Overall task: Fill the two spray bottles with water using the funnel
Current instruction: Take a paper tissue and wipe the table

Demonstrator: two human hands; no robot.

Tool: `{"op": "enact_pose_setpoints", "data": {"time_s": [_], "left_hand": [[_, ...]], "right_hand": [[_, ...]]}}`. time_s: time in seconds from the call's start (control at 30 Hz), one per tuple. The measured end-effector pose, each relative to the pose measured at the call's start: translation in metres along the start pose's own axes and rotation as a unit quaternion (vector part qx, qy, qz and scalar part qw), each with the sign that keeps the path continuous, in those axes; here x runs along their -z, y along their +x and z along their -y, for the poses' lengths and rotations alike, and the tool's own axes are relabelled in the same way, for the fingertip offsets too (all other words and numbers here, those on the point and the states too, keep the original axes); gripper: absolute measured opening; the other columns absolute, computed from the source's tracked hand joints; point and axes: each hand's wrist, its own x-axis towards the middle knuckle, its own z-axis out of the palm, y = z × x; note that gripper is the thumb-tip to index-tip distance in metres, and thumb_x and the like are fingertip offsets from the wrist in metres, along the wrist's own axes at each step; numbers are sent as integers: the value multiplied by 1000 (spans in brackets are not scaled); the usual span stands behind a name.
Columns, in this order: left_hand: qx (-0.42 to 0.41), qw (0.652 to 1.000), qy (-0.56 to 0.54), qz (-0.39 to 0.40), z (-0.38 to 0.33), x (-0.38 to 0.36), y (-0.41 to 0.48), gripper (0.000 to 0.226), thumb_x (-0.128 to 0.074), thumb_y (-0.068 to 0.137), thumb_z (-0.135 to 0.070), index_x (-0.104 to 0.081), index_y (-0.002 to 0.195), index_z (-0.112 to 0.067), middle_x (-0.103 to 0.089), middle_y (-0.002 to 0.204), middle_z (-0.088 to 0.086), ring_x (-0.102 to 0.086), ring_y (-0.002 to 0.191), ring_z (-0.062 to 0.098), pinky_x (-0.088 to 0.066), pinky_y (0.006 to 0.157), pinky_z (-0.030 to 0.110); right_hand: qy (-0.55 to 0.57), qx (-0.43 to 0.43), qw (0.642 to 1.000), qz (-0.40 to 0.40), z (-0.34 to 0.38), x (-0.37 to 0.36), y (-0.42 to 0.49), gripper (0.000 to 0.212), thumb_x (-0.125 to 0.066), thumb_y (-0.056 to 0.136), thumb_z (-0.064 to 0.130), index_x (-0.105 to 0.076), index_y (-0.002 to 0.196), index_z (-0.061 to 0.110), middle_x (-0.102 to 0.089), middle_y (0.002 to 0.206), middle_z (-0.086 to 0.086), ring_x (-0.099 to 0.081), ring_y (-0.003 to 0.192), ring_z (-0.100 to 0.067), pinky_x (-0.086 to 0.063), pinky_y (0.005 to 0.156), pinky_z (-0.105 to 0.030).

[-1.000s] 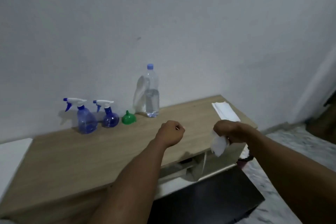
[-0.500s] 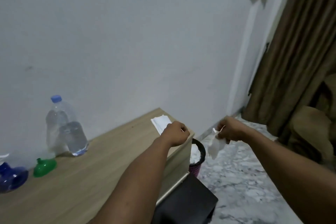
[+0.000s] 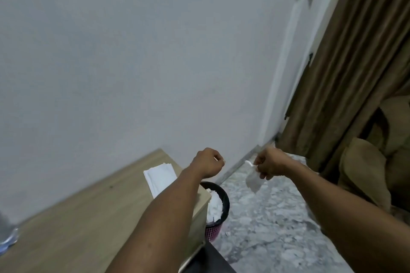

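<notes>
— What is the bench (image 3: 73,219) made of?
— Pale, matte wood grain. A flat stack of white napkins (image 3: 158,176) lies at its 1 o'clock corner. The water bottle (image 3: 7,236) shows only a blurred clear base at 8 o'clock.
— Around it?
— A round bin (image 3: 213,231), black-rimmed with a pink lattice wall, stands beside the bench end on a mottled grey floor (image 3: 266,228). The left forearm crosses the napkins.
— The hands?
— The left hand (image 3: 208,163) is clenched, empty. At its 3 o'clock, the right hand (image 3: 269,165) pinches a limp white tissue (image 3: 253,180).

Head view, down-right, near table corner (image 3: 164,153).
</notes>
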Motion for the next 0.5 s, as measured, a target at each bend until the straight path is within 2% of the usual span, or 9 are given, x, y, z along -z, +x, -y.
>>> {"op": "enact_pose_setpoints", "data": {"time_s": [0.07, 0.17, 0.33, 0.5], "left_hand": [[2, 1000, -3, 5, -2, -4, 21, 18, -62, 91, -34, -73, 98, -23, -71, 102, -1, -66, 97, 19, -53, 92, 36], [13, 1000, -6, 18, -1, -9, 46, 15, -62, 91, -32, -73, 95, -23, -71, 99, -1, -67, 94, 20, -54, 92, 37], [50, 998, -26, -3, 15, -17, 82, 11, -62, 91, -34, -71, 91, -27, -71, 98, 0, -68, 90, 21, -55, 89, 37], [122, 991, -52, -32, 38, -33, 115, 14, -62, 92, -31, -73, 95, -22, -72, 95, 2, -71, 82, 21, -59, 78, 34]], "right_hand": [[10, -6, 1000, 8, -5, 6, 22, 12, -63, 89, -5, -69, 97, 1, -73, 74, -17, -72, 58, -18, -58, 54, -26], [6, -9, 1000, 21, -13, 9, 56, 12, -65, 87, -2, -67, 97, 5, -74, 81, -17, -74, 64, -19, -58, 54, -28], [-37, 28, 997, 54, -17, -2, 122, 11, -72, 83, 1, -69, 82, 12, -69, 71, -6, -65, 61, -16, -45, 44, -18], [-48, 61, 990, 118, -28, -34, 194, 14, -68, 83, 0, -69, 76, 12, -73, 79, -15, -65, 62, -20, -53, 51, -25]]}}
